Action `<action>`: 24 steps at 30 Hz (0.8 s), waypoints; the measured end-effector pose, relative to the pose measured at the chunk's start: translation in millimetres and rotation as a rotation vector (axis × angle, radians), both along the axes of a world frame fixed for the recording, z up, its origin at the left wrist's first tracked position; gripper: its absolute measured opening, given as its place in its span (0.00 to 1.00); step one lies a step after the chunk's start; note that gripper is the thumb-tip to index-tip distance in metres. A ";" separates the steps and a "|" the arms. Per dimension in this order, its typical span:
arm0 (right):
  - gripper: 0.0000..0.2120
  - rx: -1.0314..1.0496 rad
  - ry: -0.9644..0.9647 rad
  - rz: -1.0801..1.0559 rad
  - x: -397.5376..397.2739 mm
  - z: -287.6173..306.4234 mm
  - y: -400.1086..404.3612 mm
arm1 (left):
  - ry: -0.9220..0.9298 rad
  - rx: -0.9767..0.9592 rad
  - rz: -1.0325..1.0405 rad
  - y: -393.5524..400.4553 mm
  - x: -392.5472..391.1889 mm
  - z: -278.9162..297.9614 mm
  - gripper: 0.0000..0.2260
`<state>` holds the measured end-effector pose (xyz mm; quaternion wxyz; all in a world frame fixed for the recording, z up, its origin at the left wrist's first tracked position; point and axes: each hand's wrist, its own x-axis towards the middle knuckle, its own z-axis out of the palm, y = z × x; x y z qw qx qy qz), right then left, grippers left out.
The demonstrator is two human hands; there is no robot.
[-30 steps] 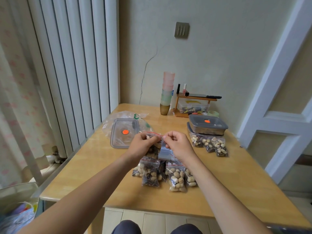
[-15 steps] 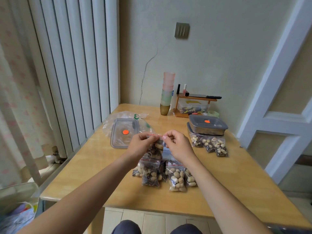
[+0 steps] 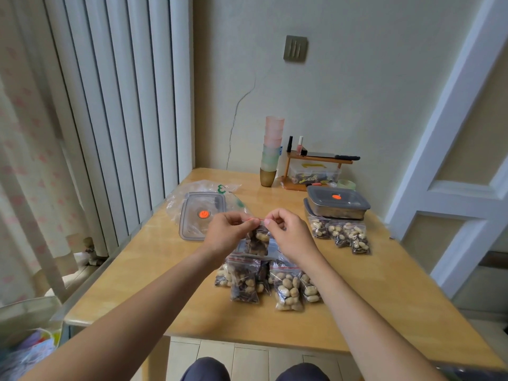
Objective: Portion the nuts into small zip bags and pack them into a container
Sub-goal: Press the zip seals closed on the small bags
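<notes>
I pinched the red zip strip of the small clear nut-filled bag [image 3: 258, 239] with left hand [image 3: 229, 233] and right hand [image 3: 290, 233] above the wooden table's [image 3: 384, 298] middle, sealing it; packing into the lidded steel container [image 3: 338, 206] presumably followed.

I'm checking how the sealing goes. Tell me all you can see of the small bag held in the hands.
The small zip bag is clear plastic with a red zip line on top, filled with pale nuts and dark pieces. It hangs upright above the table, its top edge pinched by the left hand and right hand.
</notes>
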<state>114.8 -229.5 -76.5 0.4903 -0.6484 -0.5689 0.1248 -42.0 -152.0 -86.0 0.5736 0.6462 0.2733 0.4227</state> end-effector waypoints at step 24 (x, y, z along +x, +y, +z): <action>0.07 -0.008 -0.172 0.031 -5.2 -1.0 -2.6 | 0.267 0.417 0.163 3.2 -4.4 -3.0 0.05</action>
